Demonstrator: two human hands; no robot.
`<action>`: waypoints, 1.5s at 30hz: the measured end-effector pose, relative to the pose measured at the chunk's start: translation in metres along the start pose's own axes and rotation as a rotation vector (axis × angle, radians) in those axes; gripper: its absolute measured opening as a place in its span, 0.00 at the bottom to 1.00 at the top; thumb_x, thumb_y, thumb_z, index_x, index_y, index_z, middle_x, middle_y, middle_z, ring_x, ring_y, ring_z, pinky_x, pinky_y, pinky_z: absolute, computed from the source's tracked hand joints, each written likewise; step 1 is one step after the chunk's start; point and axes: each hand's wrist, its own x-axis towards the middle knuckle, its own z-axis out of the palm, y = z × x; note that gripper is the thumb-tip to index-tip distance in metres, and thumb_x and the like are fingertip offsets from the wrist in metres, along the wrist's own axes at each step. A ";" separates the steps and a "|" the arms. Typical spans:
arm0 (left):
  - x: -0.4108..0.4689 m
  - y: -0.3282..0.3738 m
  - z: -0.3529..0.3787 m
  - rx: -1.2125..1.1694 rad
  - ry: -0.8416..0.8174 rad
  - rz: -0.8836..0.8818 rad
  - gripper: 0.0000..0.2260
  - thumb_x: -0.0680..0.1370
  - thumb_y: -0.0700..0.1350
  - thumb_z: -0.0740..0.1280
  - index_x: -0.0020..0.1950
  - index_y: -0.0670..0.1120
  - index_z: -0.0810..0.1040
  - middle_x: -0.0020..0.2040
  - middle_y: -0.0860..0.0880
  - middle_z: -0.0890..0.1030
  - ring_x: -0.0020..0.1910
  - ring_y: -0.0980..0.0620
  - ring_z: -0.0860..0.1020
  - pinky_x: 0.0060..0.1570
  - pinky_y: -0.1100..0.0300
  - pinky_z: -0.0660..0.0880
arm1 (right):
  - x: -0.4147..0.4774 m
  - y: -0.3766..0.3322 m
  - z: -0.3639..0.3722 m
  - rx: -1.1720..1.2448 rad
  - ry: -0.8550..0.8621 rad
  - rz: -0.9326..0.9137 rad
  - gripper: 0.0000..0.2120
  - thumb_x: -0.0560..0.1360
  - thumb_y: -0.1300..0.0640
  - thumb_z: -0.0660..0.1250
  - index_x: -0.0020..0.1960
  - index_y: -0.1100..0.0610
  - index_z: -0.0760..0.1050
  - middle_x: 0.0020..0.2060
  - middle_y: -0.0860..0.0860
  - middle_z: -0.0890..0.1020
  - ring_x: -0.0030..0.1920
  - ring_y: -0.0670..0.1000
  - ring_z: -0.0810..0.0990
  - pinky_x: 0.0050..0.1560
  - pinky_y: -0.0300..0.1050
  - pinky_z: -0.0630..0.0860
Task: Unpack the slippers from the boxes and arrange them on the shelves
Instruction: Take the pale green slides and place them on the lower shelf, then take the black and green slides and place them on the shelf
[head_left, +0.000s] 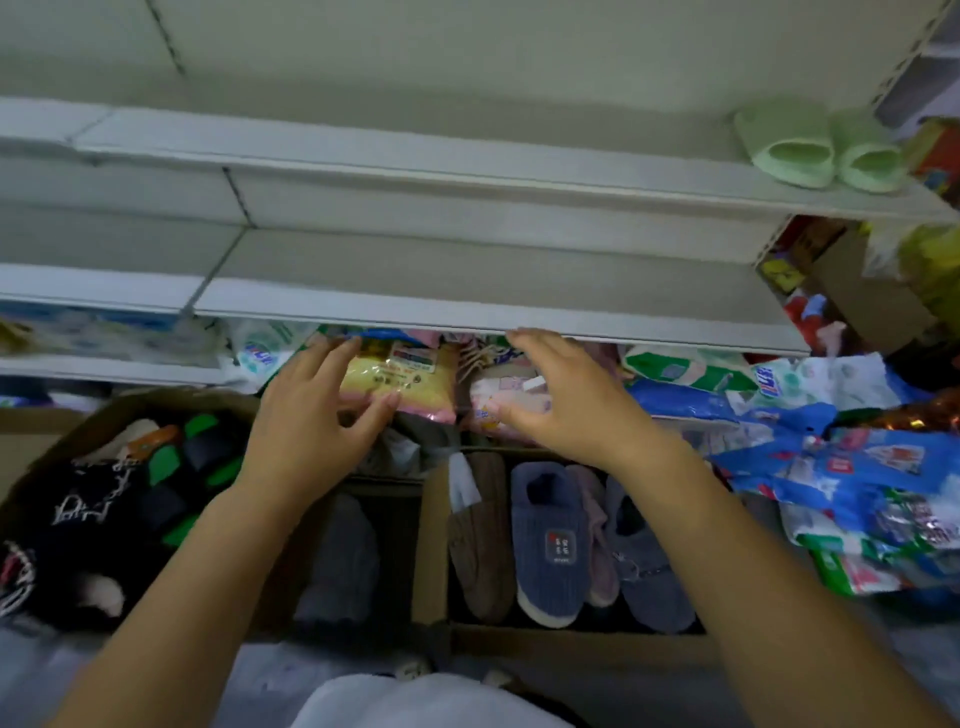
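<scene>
A pair of pale green slippers (821, 150) stands on the upper white shelf (415, 156) at the far right. Below, an open cardboard box (571, 642) holds several plush slippers: a blue one (550, 540), a brown one (480, 545), a pink and a grey one. A second box (171, 402) at the left holds dark slippers with green parts (166, 462). My left hand (311, 421) and my right hand (566, 400) hover with fingers spread, holding nothing, above the boxes and in front of packets under the lower shelf (467, 306).
Yellow-pink packets (410, 379) and pale packets (511, 395) lie under the lower shelf. Blue, green and white plastic packs (831, 467) pile up at the right. Cartons and bags (852, 280) stand beside the shelf's right end. Grey floor shows at the bottom.
</scene>
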 end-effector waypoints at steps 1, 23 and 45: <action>-0.010 -0.005 -0.002 0.007 0.013 -0.038 0.33 0.77 0.65 0.66 0.77 0.47 0.70 0.73 0.44 0.72 0.73 0.43 0.69 0.71 0.42 0.69 | 0.003 -0.004 0.006 -0.006 -0.027 -0.027 0.40 0.75 0.38 0.70 0.80 0.52 0.61 0.78 0.51 0.65 0.77 0.52 0.63 0.76 0.49 0.63; -0.142 -0.201 -0.055 0.156 0.056 -0.563 0.32 0.78 0.61 0.68 0.75 0.43 0.71 0.71 0.43 0.75 0.71 0.42 0.71 0.70 0.42 0.69 | 0.100 -0.146 0.168 -0.021 -0.412 -0.355 0.39 0.76 0.35 0.68 0.80 0.51 0.62 0.78 0.49 0.65 0.78 0.49 0.61 0.77 0.45 0.59; -0.114 -0.440 0.021 -0.249 -0.483 -0.756 0.29 0.79 0.56 0.71 0.74 0.43 0.70 0.71 0.43 0.74 0.71 0.42 0.70 0.67 0.50 0.69 | 0.225 -0.221 0.407 0.054 -0.746 0.013 0.32 0.79 0.47 0.69 0.78 0.58 0.64 0.75 0.56 0.68 0.74 0.58 0.67 0.71 0.53 0.67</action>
